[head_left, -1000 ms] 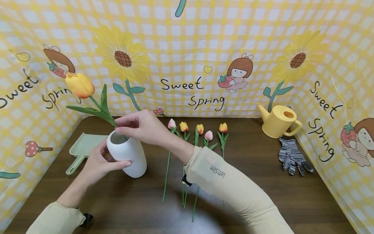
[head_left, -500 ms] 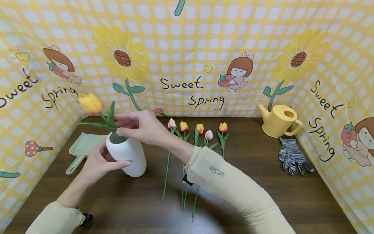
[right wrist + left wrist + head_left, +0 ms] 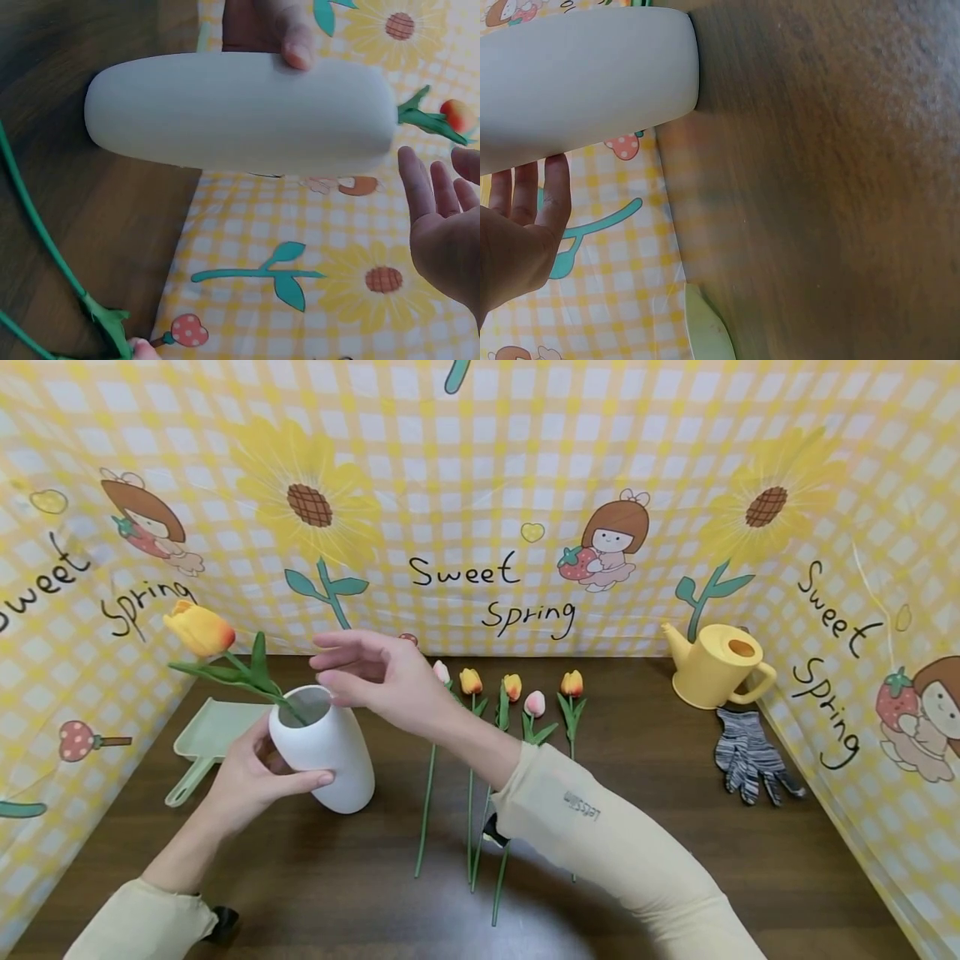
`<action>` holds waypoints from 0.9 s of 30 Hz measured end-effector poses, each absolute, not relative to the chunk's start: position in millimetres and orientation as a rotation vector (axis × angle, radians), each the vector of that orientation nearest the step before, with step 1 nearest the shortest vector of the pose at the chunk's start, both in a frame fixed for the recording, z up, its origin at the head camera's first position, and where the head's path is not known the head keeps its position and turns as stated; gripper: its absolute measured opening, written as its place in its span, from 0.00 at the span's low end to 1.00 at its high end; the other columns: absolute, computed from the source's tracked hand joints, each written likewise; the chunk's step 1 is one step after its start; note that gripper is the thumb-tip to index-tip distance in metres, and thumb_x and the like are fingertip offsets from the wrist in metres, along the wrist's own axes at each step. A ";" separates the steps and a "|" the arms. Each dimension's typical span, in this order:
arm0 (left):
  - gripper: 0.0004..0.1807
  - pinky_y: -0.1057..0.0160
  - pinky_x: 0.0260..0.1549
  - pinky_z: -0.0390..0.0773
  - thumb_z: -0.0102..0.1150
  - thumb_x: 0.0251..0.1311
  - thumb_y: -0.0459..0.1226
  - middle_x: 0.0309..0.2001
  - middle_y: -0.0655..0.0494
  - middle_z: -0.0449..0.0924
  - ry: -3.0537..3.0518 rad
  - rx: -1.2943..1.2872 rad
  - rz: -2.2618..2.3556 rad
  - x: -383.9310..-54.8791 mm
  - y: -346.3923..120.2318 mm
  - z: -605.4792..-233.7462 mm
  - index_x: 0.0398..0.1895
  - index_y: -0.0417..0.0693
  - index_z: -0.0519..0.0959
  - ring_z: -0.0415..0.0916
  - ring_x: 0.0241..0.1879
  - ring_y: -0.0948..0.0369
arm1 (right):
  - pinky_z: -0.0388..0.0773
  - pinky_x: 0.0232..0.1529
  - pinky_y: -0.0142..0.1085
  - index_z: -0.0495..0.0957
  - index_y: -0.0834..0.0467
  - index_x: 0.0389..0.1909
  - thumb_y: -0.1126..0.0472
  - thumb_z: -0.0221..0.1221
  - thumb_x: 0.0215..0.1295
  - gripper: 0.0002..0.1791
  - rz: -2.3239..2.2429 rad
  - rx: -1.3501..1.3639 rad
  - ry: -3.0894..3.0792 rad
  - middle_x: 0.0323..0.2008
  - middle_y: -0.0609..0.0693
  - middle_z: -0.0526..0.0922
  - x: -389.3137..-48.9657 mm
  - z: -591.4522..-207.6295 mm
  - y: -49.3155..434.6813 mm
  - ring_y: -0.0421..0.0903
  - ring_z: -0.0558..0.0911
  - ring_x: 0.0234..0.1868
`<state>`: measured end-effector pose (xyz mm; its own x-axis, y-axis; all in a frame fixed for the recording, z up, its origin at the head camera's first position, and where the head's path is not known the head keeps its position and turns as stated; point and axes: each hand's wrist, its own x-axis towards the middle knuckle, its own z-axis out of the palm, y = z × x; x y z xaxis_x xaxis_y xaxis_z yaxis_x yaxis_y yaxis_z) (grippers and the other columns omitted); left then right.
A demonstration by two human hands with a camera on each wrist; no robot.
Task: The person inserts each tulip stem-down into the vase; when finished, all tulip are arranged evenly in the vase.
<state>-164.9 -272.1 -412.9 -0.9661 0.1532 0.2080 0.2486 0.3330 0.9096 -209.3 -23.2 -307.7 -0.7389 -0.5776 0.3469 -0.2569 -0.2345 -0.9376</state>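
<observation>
Above the counter (image 3: 750,860), steadying the vase (image 3: 333,756) and letting go of the tulip (image 3: 198,628).
Holding the vase on the counter with the left grip (image 3: 243,777), wrapping fingers round its side and laying a thumb across its front. Drawing the right grip (image 3: 393,685) off to the right of the mouth, spreading wide and carrying nothing, after pinching the stem a second ago. Leaving the tulip leaning in the vase, resting over the left of the rim and hanging its bloom lower than then. Seeming, by this, to be finishing with this flower, while leaving five more tulips (image 3: 572,683) lying on the counter, right of the vase.
</observation>
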 end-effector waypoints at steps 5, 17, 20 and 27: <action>0.43 0.63 0.39 0.84 0.79 0.43 0.24 0.51 0.53 0.80 -2.478 -0.373 -1.728 -163.6 -271.8 -411.1 0.65 0.49 0.71 0.85 0.43 0.59 | 0.85 0.47 0.46 0.73 0.66 0.64 0.71 0.60 0.70 0.22 -2.102 -0.999 1.796 0.52 0.62 0.83 -204.3 -306.8 7.9 0.50 0.84 0.51; 0.43 0.61 0.38 0.85 0.80 0.42 0.24 0.50 0.52 0.81 -2.465 -0.387 -1.733 -163.3 -270.9 -407.6 0.65 0.50 0.72 0.86 0.42 0.57 | 0.84 0.43 0.53 0.73 0.60 0.66 0.65 0.63 0.71 0.24 -2.074 -0.602 2.035 0.51 0.62 0.82 -208.3 -342.2 139.1 0.62 0.84 0.48; 0.43 0.61 0.37 0.85 0.80 0.43 0.24 0.50 0.51 0.81 -2.457 -0.398 -1.753 -163.6 -270.0 -408.6 0.65 0.49 0.72 0.86 0.41 0.56 | 0.85 0.42 0.53 0.71 0.61 0.67 0.63 0.64 0.71 0.26 -2.035 -0.477 2.104 0.49 0.62 0.82 -208.3 -360.1 167.9 0.60 0.85 0.47; 0.43 0.60 0.38 0.85 0.80 0.43 0.24 0.50 0.49 0.81 -2.446 -0.386 -1.789 -162.8 -268.7 -412.2 0.65 0.48 0.72 0.86 0.42 0.55 | 0.86 0.39 0.51 0.67 0.66 0.68 0.64 0.63 0.71 0.28 -1.892 -0.246 2.209 0.49 0.64 0.81 -205.1 -407.3 212.8 0.59 0.86 0.43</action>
<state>-162.8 -268.7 -412.2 -0.9643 0.1513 0.2174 0.2531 0.2835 0.9250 -205.1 212.8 -407.3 -0.9613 -0.2691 -0.0589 0.0169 0.1558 -0.9876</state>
